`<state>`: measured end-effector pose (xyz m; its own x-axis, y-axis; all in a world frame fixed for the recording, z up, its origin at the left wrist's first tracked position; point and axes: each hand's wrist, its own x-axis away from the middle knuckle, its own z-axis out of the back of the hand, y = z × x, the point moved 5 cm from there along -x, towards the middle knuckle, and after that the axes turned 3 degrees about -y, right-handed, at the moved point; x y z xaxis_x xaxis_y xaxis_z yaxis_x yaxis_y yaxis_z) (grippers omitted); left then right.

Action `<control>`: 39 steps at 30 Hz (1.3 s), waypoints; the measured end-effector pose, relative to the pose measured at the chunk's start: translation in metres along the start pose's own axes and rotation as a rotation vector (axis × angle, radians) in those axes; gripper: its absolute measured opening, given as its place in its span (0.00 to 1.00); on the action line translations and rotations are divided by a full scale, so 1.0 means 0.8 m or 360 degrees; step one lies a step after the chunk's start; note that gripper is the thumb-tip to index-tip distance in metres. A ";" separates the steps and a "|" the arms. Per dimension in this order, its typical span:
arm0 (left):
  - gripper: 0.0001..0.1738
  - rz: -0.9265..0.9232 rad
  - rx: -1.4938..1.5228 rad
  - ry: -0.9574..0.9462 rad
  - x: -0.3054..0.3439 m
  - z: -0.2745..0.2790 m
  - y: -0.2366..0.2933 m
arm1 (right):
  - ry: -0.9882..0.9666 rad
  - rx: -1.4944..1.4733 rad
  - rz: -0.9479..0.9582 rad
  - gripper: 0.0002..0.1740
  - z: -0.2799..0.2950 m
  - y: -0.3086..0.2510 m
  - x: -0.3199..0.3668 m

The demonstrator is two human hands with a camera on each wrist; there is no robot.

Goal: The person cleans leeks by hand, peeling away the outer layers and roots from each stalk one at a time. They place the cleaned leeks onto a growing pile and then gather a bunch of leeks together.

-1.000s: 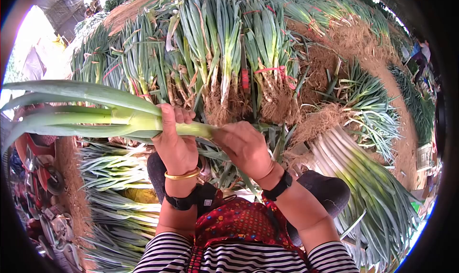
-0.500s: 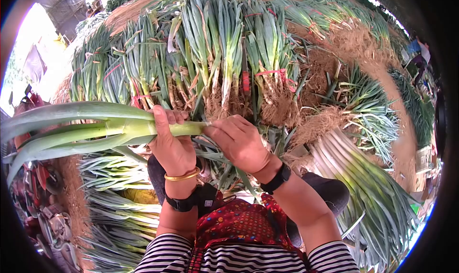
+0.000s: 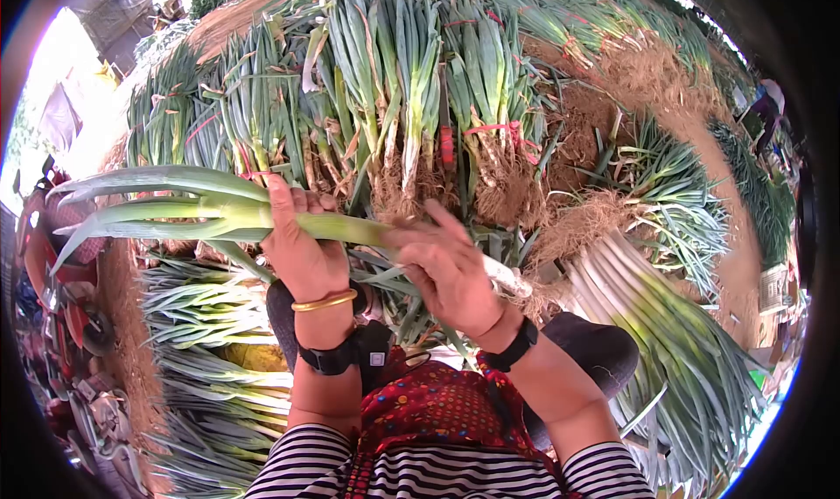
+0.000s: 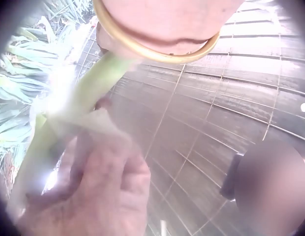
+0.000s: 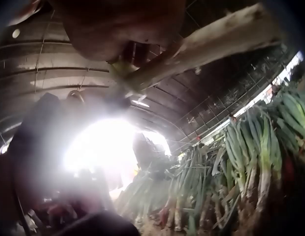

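A long green onion (image 3: pixel 346 230) lies nearly level across the front of the body, its leaves (image 3: pixel 166 206) spread to the left. My left hand (image 3: pixel 302 250) grips it round the stem just below the leaves. Closer to the root end, my right hand (image 3: pixel 451 280), blurred, has its fingers at the stem. In the left wrist view, a thin pale skin (image 4: pixel 96 123) hangs off the stem at the right hand's thumb and fingers, which pinch it. Past that hand, the white root end (image 3: pixel 506 279) sticks out. The right wrist view also shows this pale stem (image 5: pixel 216 39).
Upright green onion bundles (image 3: pixel 376 79), some tied with red bands, stand ahead with roots down. A pile of white-stemmed green onions (image 3: pixel 665 324) lies at the right, beside tangled roots (image 3: pixel 582 223). More heaps (image 3: pixel 219 311) lie at the left, with a red vehicle (image 3: pixel 74 298) beyond.
My right hand has shifted slightly down and right along the stem, and the white root end now shows beyond it. My left hand has risen a little with the green onion since half a second ago.
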<state>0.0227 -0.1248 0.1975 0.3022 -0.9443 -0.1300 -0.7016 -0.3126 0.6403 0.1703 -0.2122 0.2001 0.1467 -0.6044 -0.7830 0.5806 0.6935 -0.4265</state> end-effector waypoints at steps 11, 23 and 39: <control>0.11 -0.0031 -0.0038 0.0019 -0.014 -0.004 0.008 | 0.0061 -0.0779 -0.0506 0.04 0.008 0.007 0.033; 0.10 -0.0064 0.0010 -0.0094 -0.045 0.005 0.028 | 0.0570 -0.1511 -0.0775 0.06 0.060 0.019 0.078; 0.12 -0.0185 0.0181 0.0073 -0.091 0.059 0.088 | 0.1720 -0.1697 -0.1154 0.08 0.185 0.084 0.179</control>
<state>-0.0789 -0.0831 0.2162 0.4127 -0.8964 -0.1616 -0.7282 -0.4313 0.5327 0.3490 -0.3103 0.1260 -0.7304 -0.6819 -0.0381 -0.5526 0.6229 -0.5537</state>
